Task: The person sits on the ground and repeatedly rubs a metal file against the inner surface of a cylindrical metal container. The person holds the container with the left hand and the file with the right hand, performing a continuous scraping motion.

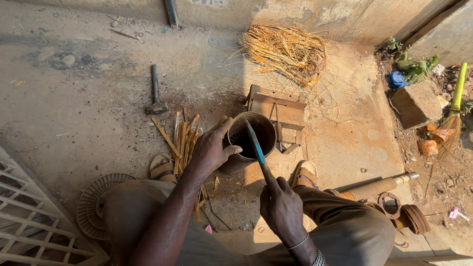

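While I'm watching from the head cam, the main container here is a rusty round can (pixel 249 143) sitting on the ground between the person's sandalled feet. Its inside is in deep shadow, so I can't tell what's in it, if anything.

The left hand (pixel 212 148) is on the can's left rim, fingers spread and curved around the edge, thumb toward the opening. The right hand (pixel 282 207) has its fingers clamped tight on the handle of a knife (pixel 256 145), and the blue-ish blade slants up across the can's mouth. Can't tell if the blade actually touches the rim.

Just behind the can there's a small wooden box (pixel 281 111), kind of a stool-looking thing, touching or nearly touching it. Left of the can is a loose pile of split sticks (pixel 180 138), and farther back a hammer (pixel 155 93) lies on the concrete. A big bundle of straw (pixel 286 49) sits near the wall.

Off to the right: a stone block (pixel 416 103), a crumpled blue bag (pixel 397 80) beside it, a broom (pixel 453 116) with a green handle, and a small orange pot (pixel 427 147). No labels I can make out on anything. A metal pipe (pixel 379 187) and rusty rings lie by the right knee.
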